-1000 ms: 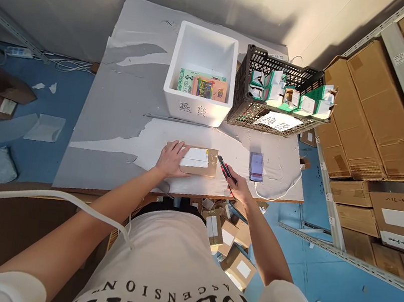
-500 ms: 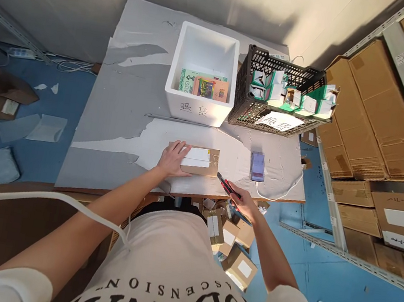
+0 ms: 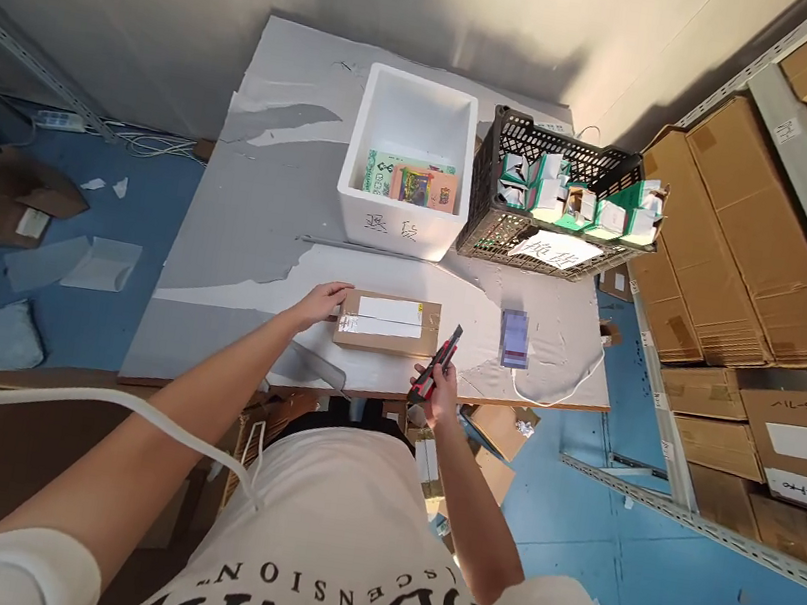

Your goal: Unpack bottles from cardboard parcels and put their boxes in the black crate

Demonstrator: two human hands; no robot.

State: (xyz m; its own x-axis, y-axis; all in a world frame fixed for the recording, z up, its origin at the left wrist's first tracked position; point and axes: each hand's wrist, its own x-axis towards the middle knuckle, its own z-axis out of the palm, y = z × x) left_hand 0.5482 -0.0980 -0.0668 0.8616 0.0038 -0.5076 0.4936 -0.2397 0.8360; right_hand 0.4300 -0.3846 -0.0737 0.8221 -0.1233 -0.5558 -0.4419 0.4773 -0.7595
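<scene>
Here's the cardboard box (image 3: pixel 388 327), lying flat by the middle of the desk's (image 3: pixel 268 191) near edge, its long side running along that edge and its white label (image 3: pixel 402 312) facing up, a lie that seems to suit 2-handed handling. The left hand (image 3: pixel 319 306) is at the box's left end, fingers at the far left corner, probably to steady it; whether they pinch or merely rest there, I can't tell. Over at the other end, the right hand (image 3: pixel 442 389) has its fingers wrapped around a red-and-black utility knife (image 3: pixel 434 368), just beside the box's near right corner, the tip angled toward the desk's far edge, which would point it away from the body. Farther back, the white foam bin (image 3: pixel 400 231) and the black crate (image 3: pixel 485 234) stand side by side toward the far right corner, presumably set back to be reachable without crowding the hands. And the phone (image 3: pixel 515 339) lies near the right edge, its white cable (image 3: pixel 555 404) curving by the near right corner, perhaps for charging.
</scene>
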